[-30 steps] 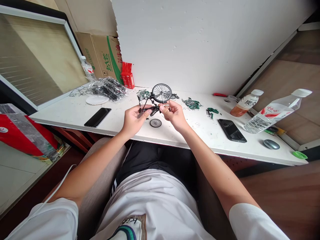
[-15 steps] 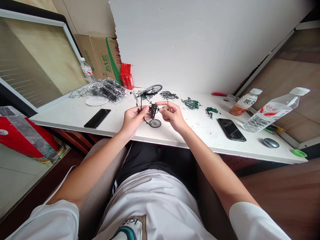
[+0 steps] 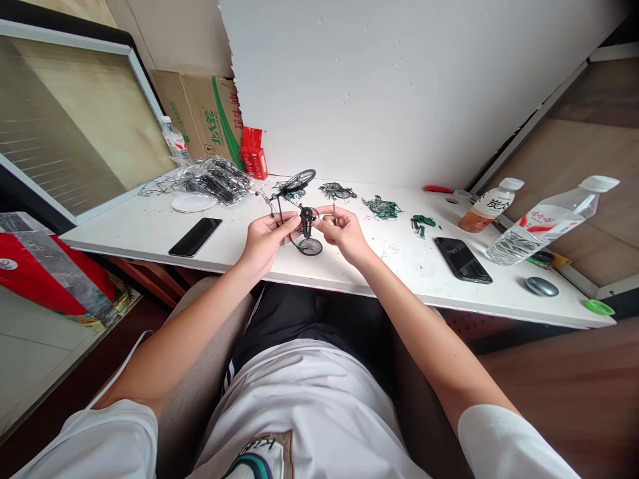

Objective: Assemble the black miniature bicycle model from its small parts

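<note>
A small black model bicycle (image 3: 307, 223) is held up over the front middle of the white table, tilted, one wheel toward the wall and the other toward me. My left hand (image 3: 267, 239) is closed on its frame, with thumb and fingers beside the chainwheel. From the other side, my right hand (image 3: 342, 231) pinches at the bicycle's crank area. A short thin brownish rod (image 3: 334, 209) stands up by the right fingers; how it is held is hidden. What lies between the right fingertips is too small to make out.
Behind the hands lie black bicycle parts (image 3: 338, 191), green parts (image 3: 382, 207) and more green pieces (image 3: 423, 221). Phones lie left (image 3: 196, 237) and right (image 3: 462, 259). A bag of black parts (image 3: 214, 179) is back left. Bottles (image 3: 549, 219) stand at right.
The bicycle has turned slightly in my hands: its far wheel has swung a little left and tilted more. My right fingers have shifted slightly around the crank area.
</note>
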Demonstrator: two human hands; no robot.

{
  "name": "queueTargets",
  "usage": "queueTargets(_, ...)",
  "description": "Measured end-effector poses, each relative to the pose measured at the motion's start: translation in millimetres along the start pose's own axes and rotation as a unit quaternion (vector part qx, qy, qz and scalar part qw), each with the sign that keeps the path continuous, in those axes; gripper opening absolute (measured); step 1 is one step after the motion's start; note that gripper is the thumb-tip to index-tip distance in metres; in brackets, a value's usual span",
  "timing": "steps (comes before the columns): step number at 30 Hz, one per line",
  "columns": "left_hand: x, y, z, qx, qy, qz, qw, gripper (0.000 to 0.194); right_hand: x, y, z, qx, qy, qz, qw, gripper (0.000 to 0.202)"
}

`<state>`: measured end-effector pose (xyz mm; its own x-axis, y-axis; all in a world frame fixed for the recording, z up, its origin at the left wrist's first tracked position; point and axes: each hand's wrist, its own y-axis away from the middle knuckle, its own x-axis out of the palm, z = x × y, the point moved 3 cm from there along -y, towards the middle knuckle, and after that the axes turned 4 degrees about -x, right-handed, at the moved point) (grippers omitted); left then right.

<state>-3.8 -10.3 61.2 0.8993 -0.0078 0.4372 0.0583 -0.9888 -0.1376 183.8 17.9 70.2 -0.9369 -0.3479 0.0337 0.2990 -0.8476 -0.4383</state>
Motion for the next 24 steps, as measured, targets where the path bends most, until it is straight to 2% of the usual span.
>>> queueTargets(5, -2.0, -1.6, -1.3, -0.004, 0.017, -0.006, 1.000, 0.047, 0.6, -0.6, -5.6, 0.004, 0.032, -0.012, 0.999, 0.055)
queueTargets(15, -7.0, -7.2, 0.6, -0.025, 0.058, -0.004, 0.998, 0.039, 8.9, 4.0, -5.6, 0.027, 0.040, 0.028, 0.998, 0.061)
queueTargets(20, -5.4, -6.9, 1.4, -0.021, 0.049, -0.002, 0.999, 0.035, 9.0, 3.4, -6.3, 0.007, 0.071, 0.008, 0.997, 0.058)
queueTargets(24, -6.1, -7.1, 2.7, -0.023, 0.001, 0.016, 1.000, 0.042, 9.2, 3.7, -6.4, -0.040, 0.126, -0.026, 0.991, 0.053)
